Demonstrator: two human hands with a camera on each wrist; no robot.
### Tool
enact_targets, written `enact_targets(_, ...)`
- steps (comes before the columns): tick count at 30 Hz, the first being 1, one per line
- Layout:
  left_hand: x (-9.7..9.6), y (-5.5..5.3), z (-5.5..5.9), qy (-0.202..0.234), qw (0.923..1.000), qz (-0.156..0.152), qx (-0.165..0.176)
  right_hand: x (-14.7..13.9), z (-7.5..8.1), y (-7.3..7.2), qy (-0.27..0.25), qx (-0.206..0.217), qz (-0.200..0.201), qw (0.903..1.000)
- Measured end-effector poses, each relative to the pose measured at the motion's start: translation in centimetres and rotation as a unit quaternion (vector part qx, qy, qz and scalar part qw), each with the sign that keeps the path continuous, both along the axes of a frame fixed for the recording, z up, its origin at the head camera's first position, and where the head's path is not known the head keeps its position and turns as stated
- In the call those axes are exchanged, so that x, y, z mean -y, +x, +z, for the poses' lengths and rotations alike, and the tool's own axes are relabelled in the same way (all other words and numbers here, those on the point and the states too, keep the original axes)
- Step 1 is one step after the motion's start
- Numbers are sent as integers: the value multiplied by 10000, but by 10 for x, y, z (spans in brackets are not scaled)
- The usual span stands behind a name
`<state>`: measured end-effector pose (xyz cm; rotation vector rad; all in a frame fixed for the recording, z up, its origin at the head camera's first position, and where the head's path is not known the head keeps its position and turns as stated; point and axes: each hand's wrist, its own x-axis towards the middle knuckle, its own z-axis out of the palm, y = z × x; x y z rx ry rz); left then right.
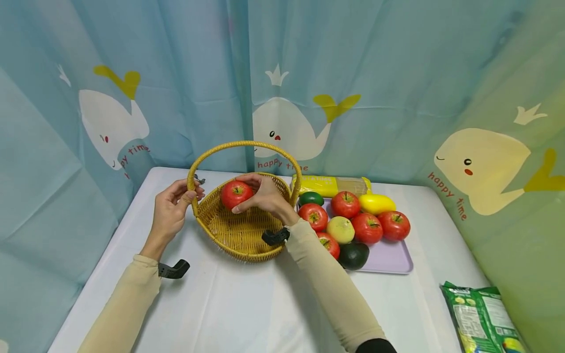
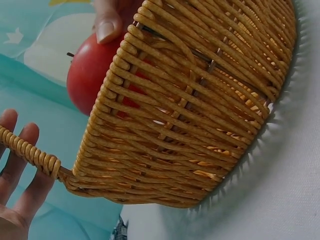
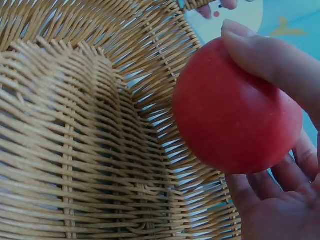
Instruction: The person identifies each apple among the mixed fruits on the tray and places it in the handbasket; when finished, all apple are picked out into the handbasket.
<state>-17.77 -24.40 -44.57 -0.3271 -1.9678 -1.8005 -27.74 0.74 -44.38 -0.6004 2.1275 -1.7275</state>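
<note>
A yellow-brown wicker basket [image 1: 234,238] with a tall arched handle [image 1: 244,143] stands on the table. My left hand [image 1: 169,208] holds the handle near its left foot, thumb and fingers around it; the left wrist view shows its fingers behind the handle. In my right hand [image 1: 267,193] is a red apple [image 1: 237,194], gripped between thumb and fingers at the basket's upper left, inside the rim. The right wrist view shows the apple [image 3: 235,110] close to the woven wall [image 3: 165,125], with bare wicker beneath. From outside, the weave partly hides the apple [image 2: 90,75].
Right of the basket, a lilac tray [image 1: 390,257] bears several red apples [image 1: 367,228], a pale yellow-green fruit [image 1: 341,230], a yellow fruit [image 1: 377,204] and dark green fruits [image 1: 354,256]. A yellow packet [image 1: 326,185] lies behind; a green snack bag [image 1: 481,316] lies at front right.
</note>
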Motion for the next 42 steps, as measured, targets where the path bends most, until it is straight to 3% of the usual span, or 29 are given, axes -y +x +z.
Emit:
enact_targets(6, 1, -1, 1, -184, 9998, 109, 17, 2, 2, 1, 240, -101, -61, 9996)
enact_targets(17, 1, 0, 0, 139, 9999, -93, 32, 5, -2, 1, 802, -383, -233, 9958)
enact_targets(27, 0, 0, -1, 187, 9998, -80, 41, 8, -3, 2, 1251, -630, -414, 9893)
enact_targets(42, -1, -1, -2, 244, 9997, -51, -89, 14, -5, 4, 1888, -848, -252, 9780)
